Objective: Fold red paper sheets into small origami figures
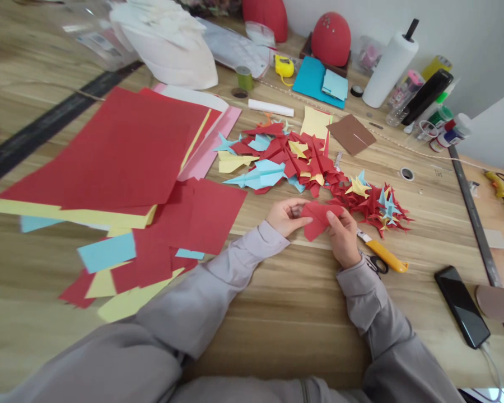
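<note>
two hands (286,218) (344,238) (one pair), one phone (462,307), one tape measure (284,66)

Both arms reach forward in gray sleeves: the left arm (205,299), bent at the elbow, slants up from the lower left, while the right arm (373,313) rises more steeply from the lower right. The left hand (286,217) holds a pinch, its thumb (299,223) extended rightward against bent fingers (294,204). The right hand (343,238) faces it, slightly apart, in a similar pinch, the right thumb (334,220) pointing up and inward and the opposing fingers partly hidden.
</note>
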A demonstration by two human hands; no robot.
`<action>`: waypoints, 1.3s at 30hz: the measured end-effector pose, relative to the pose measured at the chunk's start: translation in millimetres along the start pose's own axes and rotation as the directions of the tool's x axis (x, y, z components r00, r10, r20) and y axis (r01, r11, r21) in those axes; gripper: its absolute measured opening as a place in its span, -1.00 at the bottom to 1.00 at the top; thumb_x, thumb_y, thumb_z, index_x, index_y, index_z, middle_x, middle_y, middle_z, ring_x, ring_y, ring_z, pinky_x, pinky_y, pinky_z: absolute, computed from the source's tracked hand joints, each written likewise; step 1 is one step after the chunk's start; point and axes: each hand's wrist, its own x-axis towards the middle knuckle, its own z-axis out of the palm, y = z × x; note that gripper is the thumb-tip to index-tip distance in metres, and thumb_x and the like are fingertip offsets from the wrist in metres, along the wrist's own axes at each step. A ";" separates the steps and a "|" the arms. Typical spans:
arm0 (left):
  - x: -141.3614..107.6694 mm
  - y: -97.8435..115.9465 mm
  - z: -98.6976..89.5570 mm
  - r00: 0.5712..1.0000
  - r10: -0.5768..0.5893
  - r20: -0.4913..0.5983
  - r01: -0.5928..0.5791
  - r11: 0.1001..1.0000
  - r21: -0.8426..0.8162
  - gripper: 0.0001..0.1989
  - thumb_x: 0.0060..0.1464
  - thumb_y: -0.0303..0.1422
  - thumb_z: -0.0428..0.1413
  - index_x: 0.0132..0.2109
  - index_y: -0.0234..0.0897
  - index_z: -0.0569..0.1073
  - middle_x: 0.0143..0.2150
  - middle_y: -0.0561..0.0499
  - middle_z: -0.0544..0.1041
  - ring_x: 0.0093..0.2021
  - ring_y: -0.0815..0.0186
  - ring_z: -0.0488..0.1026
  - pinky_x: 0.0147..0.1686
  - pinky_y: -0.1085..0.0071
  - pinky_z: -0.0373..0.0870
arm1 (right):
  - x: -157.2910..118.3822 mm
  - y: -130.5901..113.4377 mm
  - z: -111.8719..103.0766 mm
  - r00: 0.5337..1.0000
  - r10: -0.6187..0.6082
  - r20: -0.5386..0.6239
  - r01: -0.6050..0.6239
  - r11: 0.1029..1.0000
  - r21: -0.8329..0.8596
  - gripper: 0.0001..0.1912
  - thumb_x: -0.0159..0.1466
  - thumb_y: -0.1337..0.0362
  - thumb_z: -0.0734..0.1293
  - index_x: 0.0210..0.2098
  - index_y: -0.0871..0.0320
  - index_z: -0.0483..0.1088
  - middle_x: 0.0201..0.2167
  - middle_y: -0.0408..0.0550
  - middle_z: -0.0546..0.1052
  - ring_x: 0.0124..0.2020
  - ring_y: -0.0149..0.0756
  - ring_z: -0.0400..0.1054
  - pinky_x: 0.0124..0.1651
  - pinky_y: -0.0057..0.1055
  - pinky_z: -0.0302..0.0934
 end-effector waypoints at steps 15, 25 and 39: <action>2.5 11.2 -2.9 0.991 0.077 -0.106 -0.071 0.996 0.056 -0.65 -0.33 -0.34 0.29 -0.28 -0.38 0.52 -0.51 0.04 0.48 -0.51 0.44 0.36 -0.43 0.47 0.34 | 0.7 0.0 -1.3 0.998 -0.037 0.042 0.037 0.999 -0.002 -0.60 -0.04 0.24 0.46 -0.20 0.05 0.37 -0.40 -0.20 0.40 -0.37 -0.42 0.32 -0.27 -0.46 0.26; 0.9 9.4 -2.5 0.986 0.134 -0.102 -0.115 0.978 0.175 -0.75 -0.28 -0.30 0.27 -0.38 -0.35 0.55 -0.51 0.00 0.51 -0.50 0.39 0.36 -0.43 0.44 0.34 | -0.1 0.6 3.0 1.000 -0.020 -0.002 0.020 0.998 -0.052 -0.78 -0.03 0.19 0.45 -0.42 0.12 0.40 -0.49 -0.19 0.47 -0.45 -0.42 0.33 -0.29 -0.41 0.27; 0.1 7.6 -3.0 0.981 0.188 -0.038 -0.182 0.976 0.120 -0.62 -0.19 -0.41 0.23 -0.13 -0.31 0.53 -0.39 0.00 0.52 -0.43 0.43 0.39 -0.37 0.49 0.34 | -0.5 0.7 0.6 0.986 -0.160 -0.044 0.147 0.967 -0.208 -0.77 0.07 0.21 0.39 -0.28 0.13 0.41 -0.52 -0.18 0.48 -0.51 -0.42 0.32 -0.39 -0.44 0.24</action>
